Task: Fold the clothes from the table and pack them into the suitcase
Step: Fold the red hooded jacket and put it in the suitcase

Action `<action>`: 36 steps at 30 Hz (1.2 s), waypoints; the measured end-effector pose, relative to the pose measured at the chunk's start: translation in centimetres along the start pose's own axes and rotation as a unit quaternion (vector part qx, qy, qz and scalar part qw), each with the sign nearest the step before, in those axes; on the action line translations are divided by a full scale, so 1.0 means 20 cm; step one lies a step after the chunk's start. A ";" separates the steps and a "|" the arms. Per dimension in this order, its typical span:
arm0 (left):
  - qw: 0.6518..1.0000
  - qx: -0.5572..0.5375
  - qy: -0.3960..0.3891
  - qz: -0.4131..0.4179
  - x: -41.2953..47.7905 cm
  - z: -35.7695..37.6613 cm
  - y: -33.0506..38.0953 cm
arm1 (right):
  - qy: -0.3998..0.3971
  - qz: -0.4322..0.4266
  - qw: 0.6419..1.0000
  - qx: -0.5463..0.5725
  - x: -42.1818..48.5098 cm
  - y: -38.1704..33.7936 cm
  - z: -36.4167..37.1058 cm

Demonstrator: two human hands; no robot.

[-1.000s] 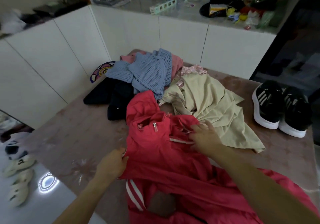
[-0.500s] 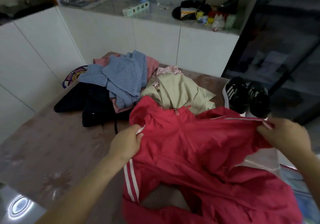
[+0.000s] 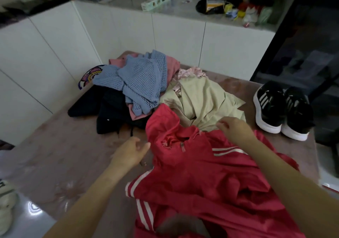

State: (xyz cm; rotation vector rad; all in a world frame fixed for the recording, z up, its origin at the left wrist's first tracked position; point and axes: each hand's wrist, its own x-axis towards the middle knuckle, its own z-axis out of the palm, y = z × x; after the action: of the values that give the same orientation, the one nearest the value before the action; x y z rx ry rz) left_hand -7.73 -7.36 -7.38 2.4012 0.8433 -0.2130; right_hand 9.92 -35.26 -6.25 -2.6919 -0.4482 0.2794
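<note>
Our L hand (image 3: pixel 131 153) hovers 9 o'clock of jacket (image 3: pixel 201 173), fingers loose, empty; R hand (image 3: pixel 233 127) over its far edge, fingers apart. Jacket on table (image 3: pixel 64 146); pile (image 3: pixel 143 79) 12 o'clock, sneakers (image 3: pixel 280 109) 2 o'clock, cabinets (image 3: pixel 183 41) behind.

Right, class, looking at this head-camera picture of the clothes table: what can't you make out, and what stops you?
Red jacket: hem cut off by the bottom edge, head view.
Dark clothes: number unclear, under the blue knit top and in shadow.
Counter clutter: too small and blurred to name.
Right hand: motion blur hides whether its grip pinches anything.
Suitcase: none identifiable in the head view.
</note>
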 end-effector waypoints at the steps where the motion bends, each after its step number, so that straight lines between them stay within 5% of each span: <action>1: 1.000 -0.023 -0.005 -0.020 0.05 0.01 0.03 | -0.036 0.002 0.999 0.028 0.05 -0.05 0.05; 5: 0.980 -0.167 -0.045 -0.100 0.20 0.11 0.15 | -0.207 -0.006 0.976 0.071 0.10 -0.19 0.18; 8: 0.929 -0.337 -0.025 -0.151 0.27 0.18 0.19 | -0.328 -0.063 0.938 0.091 0.01 -0.27 0.23; 12: 0.899 -0.400 -0.065 -0.169 0.30 0.22 0.21 | -0.401 -0.119 0.908 0.010 -0.08 -0.29 0.26; 17: 0.942 -0.286 -0.140 -0.102 0.27 0.25 0.29 | -0.288 -0.080 0.950 0.090 -0.05 -0.25 0.28; 21: 0.879 -0.397 -0.254 -0.070 0.19 0.21 0.36 | -0.212 0.014 0.932 0.295 -0.04 -0.26 0.30; 23: 0.876 -0.409 -0.254 -0.037 0.17 0.20 0.39 | -0.217 0.076 0.902 0.365 -0.04 -0.28 0.30; 26: 0.880 -0.436 -0.186 -0.009 0.18 0.13 0.44 | -0.191 0.112 0.871 0.439 -0.02 -0.31 0.23; 31: 0.892 -0.444 0.005 0.088 0.26 -0.10 0.56 | 0.058 0.093 0.852 0.511 0.09 -0.26 -0.11; 36: 0.894 -0.377 0.181 0.161 0.43 -0.35 0.73 | 0.200 0.093 0.815 0.535 0.26 -0.15 -0.41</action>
State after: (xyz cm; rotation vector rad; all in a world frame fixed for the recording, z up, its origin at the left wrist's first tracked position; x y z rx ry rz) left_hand 7.78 -8.12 2.40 1.7970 0.5212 0.6088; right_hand 15.95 -33.67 1.81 -1.5898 0.1158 -0.0152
